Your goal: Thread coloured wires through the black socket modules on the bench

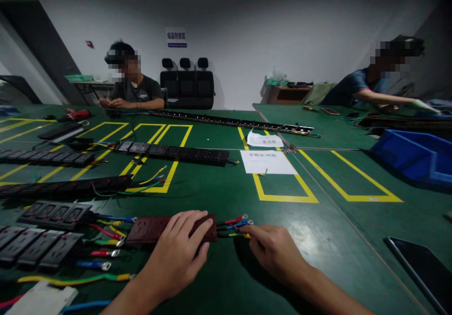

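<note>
A dark red socket strip (150, 228) lies on the green table in front of me. My left hand (187, 244) is wrapped over its right half, fingers across the top and thumb along the near side, hiding some of the sockets. Red, blue and yellow-green wires (231, 234) with ring terminals come out of its right end. At their tips, my right hand (270, 244) pinches the yellow-green wire (244, 235) between thumb and forefinger. The red wire (233, 221) and blue wire (243, 224) stick out just beyond the fingers.
Black socket strips (60, 249) with loose terminal wires crowd the left. Longer strips (176, 152) lie farther back, near paper labels (268, 162). A phone (420, 268) and a blue bin (416, 157) are at right. Two people (141, 89) (363, 86) work across the table.
</note>
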`<state>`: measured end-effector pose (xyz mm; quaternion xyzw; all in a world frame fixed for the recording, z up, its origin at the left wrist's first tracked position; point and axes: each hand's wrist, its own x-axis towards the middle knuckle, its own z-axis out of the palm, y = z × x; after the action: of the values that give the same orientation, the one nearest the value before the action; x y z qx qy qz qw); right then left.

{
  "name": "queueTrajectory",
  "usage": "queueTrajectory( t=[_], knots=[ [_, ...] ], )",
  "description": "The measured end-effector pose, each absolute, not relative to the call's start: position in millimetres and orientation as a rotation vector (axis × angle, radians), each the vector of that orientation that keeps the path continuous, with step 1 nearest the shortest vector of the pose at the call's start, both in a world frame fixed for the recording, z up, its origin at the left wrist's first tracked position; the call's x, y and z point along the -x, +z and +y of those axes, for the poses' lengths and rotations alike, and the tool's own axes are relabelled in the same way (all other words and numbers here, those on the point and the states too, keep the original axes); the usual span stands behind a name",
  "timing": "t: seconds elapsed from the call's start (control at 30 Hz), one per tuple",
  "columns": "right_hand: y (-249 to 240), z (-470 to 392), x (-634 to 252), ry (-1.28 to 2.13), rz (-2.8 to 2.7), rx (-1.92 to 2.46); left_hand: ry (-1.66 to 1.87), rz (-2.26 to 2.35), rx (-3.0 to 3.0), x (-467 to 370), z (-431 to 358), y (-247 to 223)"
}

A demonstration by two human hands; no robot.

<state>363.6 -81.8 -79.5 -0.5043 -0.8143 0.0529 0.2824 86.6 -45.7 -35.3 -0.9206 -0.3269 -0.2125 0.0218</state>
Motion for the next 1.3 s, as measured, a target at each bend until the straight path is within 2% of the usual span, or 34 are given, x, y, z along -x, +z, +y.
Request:
queueTrajectory(
  t=[0.3, 0.7, 1.3],
  knots=[
    [-76.7, -83.2, -364.2, 0.001, -2.087, 1.342, -0.666, -1.019, 2.845, -86.7, -46.1, -35.8],
    [-72.1, -84.5, -362.7, 0.086, -2.044, 1.474, -0.665, -1.029, 2.854, -87.0, -46.0, -33.9],
    [-70.7, -85.2, -363.0, 0.072, -2.060, 1.226, -0.672, -1.029, 2.846, -87.6, -45.9, -33.5]
  ],
)
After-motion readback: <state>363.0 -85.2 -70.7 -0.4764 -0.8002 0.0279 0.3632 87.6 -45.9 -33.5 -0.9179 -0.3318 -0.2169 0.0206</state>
